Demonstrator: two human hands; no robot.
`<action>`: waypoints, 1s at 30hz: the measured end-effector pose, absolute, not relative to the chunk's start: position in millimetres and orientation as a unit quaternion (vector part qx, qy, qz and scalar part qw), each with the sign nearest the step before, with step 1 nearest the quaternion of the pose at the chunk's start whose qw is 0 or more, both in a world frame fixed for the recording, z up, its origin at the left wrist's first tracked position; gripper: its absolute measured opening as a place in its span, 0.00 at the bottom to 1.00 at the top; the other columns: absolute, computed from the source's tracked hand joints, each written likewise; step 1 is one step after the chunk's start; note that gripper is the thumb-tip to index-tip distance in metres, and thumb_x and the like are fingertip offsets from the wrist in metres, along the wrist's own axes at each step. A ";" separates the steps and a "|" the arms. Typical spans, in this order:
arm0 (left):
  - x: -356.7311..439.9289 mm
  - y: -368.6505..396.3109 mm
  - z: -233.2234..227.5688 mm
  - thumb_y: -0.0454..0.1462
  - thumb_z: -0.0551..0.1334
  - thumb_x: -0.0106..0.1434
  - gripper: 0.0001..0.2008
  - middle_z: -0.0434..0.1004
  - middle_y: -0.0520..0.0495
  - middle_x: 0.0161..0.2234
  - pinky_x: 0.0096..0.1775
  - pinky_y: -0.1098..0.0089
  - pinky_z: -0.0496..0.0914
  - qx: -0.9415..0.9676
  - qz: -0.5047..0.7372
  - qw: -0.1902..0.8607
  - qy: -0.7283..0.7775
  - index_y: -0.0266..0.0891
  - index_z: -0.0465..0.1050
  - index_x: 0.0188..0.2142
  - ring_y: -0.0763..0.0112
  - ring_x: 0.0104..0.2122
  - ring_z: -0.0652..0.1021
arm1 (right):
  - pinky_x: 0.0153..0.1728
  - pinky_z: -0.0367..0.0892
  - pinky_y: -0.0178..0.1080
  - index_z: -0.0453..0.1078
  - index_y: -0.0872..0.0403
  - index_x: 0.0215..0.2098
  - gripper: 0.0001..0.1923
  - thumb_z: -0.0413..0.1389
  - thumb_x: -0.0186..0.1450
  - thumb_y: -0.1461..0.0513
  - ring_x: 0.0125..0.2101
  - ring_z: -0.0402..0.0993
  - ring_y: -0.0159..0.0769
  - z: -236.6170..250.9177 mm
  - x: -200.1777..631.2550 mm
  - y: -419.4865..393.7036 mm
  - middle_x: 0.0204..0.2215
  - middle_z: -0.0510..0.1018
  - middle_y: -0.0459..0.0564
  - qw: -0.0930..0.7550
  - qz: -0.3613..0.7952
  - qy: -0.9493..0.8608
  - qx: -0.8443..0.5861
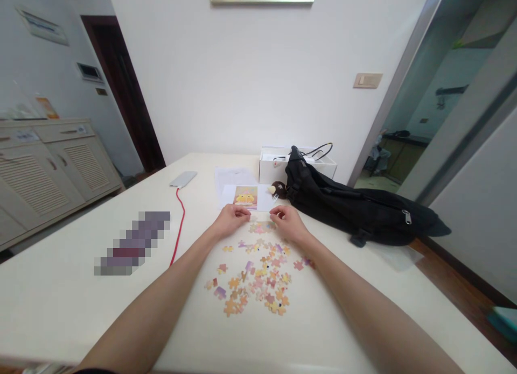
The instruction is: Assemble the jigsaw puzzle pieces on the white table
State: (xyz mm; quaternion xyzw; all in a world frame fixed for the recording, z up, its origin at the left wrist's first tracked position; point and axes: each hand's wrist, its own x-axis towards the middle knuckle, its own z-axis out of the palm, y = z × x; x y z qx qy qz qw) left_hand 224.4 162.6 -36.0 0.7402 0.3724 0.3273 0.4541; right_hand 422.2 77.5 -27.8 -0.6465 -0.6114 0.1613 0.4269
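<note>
My left hand [234,220] is closed in a pinch above the table, just left of a short joined strip of jigsaw puzzle pieces [262,228]. A pale piece [253,219] lies by its fingertips; I cannot tell whether they touch it. Across the strip, my right hand [287,221] also pinches, its fingertips pointing inward. Whatever either hand holds is too small to make out. Nearer to me spread many loose puzzle pieces [258,281] in orange, pink, yellow and purple. Beyond the hands lies a picture card [246,197] showing yellow figures.
White papers [226,176] lie under and behind the card. A black bag [355,207] fills the right side, against a white box [269,171]. To the left are a power bank [183,178] with a red cable [180,223] and a pixelated object [135,244].
</note>
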 end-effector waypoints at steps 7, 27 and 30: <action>228.4 167.8 -44.6 0.34 0.63 0.52 0.06 0.79 0.47 0.28 0.32 0.71 0.67 0.789 0.298 0.400 0.358 0.34 0.78 0.28 0.68 0.29 0.76 | 0.32 0.62 0.35 0.76 0.58 0.32 0.08 0.54 0.59 0.66 0.25 0.67 0.32 -35.5 418.9 78.5 0.25 0.77 0.48 0.391 0.138 -0.643 -0.644; 225.8 169.8 -44.9 0.35 0.62 0.55 0.08 0.77 0.49 0.29 0.35 0.70 0.65 0.859 0.271 0.267 0.342 0.38 0.81 0.31 0.69 0.30 0.71 | 0.32 0.61 0.35 0.77 0.57 0.32 0.08 0.55 0.59 0.67 0.27 0.67 0.32 -34.8 417.1 76.9 0.30 0.78 0.51 0.336 0.104 -0.678 -0.645; 226.3 169.3 -45.1 0.32 0.60 0.56 0.10 0.76 0.48 0.33 0.39 0.69 0.67 0.865 0.292 0.241 0.330 0.39 0.81 0.33 0.68 0.34 0.72 | 0.33 0.62 0.35 0.78 0.57 0.32 0.08 0.55 0.59 0.67 0.27 0.67 0.33 -33.7 416.6 76.2 0.31 0.78 0.51 0.332 0.104 -0.685 -0.641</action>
